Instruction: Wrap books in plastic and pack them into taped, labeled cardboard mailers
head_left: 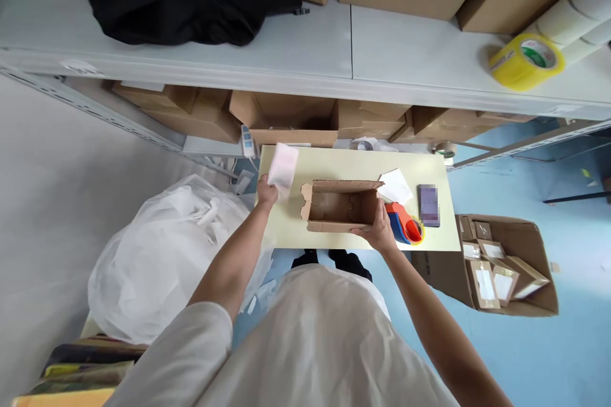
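Observation:
My left hand (267, 191) is closed on the lower end of a pale pink, flat rectangular packet (283, 165), blurred, over the left end of the table (329, 162). What the packet contains does not show. An open cardboard box (342, 205) stands in the middle of the table, flaps up, with nothing visible inside. My right hand (379, 229) grips the box's right end, the thumb along its near side and the fingers at the right wall. Just right of that hand lies a red and blue tape dispenser (403, 224) with a yellow-rimmed roll.
White paper (395, 187) and a phone (428, 205) lie at the table's right. A carton of small labelled boxes (506, 267) stands on the floor. A bulging white plastic bag (162, 261) sits at left. Behind the table, a metal shelf (305, 79) holds cartons and yellow tape (518, 63).

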Action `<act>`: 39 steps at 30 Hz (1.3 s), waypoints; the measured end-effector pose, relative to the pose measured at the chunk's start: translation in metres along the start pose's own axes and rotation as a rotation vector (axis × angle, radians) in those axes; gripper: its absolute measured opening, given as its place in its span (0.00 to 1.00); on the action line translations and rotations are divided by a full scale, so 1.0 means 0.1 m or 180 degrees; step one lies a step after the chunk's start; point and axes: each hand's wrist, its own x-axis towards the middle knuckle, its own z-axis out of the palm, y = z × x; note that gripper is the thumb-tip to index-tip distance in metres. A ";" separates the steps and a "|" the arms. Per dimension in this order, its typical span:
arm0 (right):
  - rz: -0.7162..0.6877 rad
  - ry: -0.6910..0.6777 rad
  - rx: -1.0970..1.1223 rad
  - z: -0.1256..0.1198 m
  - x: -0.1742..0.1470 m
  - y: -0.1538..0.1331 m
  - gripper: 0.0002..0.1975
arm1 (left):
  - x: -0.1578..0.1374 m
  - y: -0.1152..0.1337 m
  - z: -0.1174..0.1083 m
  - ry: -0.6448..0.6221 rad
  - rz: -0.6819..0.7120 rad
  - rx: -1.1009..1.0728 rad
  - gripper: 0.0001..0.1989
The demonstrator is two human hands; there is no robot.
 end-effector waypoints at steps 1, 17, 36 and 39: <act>-0.0021 0.0011 0.0019 0.00 0.01 0.00 0.62 | -0.05 -0.02 -0.11 0.0081 0.0017 -0.0014 0.22; 0.0118 0.0086 0.0109 0.00 0.08 -0.17 0.61 | -1.42 1.13 -0.94 -0.0390 0.2183 0.0011 0.18; 0.0258 -0.0029 0.0327 -0.03 0.09 -0.14 0.63 | -1.44 1.03 -0.07 -0.0685 0.2469 0.1001 0.29; 0.0372 0.0129 0.0586 -0.08 0.07 -0.02 0.60 | -1.56 0.77 -0.21 0.0140 0.2453 0.0720 0.33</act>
